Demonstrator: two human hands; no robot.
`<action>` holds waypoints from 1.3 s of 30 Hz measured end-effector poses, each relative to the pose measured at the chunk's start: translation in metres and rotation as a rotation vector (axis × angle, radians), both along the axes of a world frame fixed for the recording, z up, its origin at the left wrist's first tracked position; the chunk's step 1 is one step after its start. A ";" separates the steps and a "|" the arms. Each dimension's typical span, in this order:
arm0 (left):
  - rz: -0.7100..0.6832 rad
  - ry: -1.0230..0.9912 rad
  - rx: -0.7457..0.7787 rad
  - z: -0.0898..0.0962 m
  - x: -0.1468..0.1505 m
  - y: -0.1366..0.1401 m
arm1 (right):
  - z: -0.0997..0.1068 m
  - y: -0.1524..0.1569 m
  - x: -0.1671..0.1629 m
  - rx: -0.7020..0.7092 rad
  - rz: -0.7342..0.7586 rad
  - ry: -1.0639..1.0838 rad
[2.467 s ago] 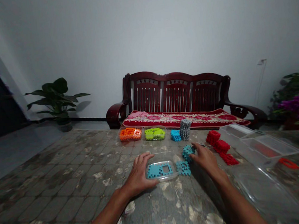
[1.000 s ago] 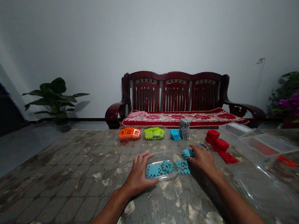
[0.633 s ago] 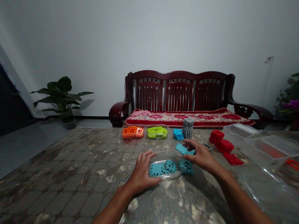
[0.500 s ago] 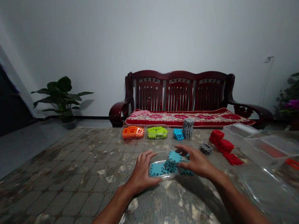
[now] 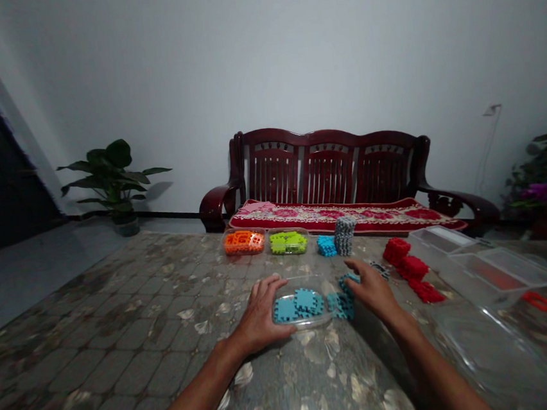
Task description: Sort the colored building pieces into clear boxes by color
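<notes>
My left hand [image 5: 261, 316] is wrapped around the left end of a clear plastic box [image 5: 309, 323], fingers at the far rim and thumb at the near one. Inside the box lie several flat teal interlocking tiles [image 5: 286, 309] with notched edges. More teal tiles [image 5: 340, 305] sit on the table just off the box's right end. Over these, my right hand [image 5: 373, 291] hovers with index finger and thumb apart; another teal tile [image 5: 350, 279] shows by its fingertips, apparently not gripped.
Farther back stand boxes of orange pieces [image 5: 243, 242] and green pieces [image 5: 288, 242], a blue stack [image 5: 326, 245] and a tall grey stack [image 5: 345, 235]. Red stacks [image 5: 411, 268] and clear empty containers [image 5: 497, 270] are at the right, with an orange-handled tool [image 5: 541, 301].
A teal tile that my right hand held above the box now lies inside it. The right hand has moved right, to the loose teal tiles. My left hand stays on the box.
</notes>
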State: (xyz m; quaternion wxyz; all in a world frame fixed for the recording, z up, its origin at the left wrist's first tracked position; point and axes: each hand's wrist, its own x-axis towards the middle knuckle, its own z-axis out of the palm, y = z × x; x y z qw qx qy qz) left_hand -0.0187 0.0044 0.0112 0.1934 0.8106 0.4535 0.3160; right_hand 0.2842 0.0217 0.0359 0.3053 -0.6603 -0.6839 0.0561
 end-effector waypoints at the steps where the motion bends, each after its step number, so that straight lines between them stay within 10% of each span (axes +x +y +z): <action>1: 0.001 -0.002 0.002 0.000 0.000 0.000 | -0.001 -0.001 0.003 -0.051 -0.040 -0.066; 11: 0.007 0.014 0.002 0.001 0.000 0.001 | 0.012 -0.013 -0.004 -0.257 -0.209 -0.395; 22: -0.003 0.002 0.017 -0.001 0.000 0.001 | 0.000 -0.008 0.007 -0.164 -0.198 -0.287; 30: -0.015 -0.013 0.022 -0.001 -0.001 0.000 | 0.017 -0.004 -0.005 -0.030 0.202 0.280; 39: -0.010 -0.003 0.007 0.002 0.000 -0.002 | 0.034 -0.024 -0.033 -0.143 0.446 0.222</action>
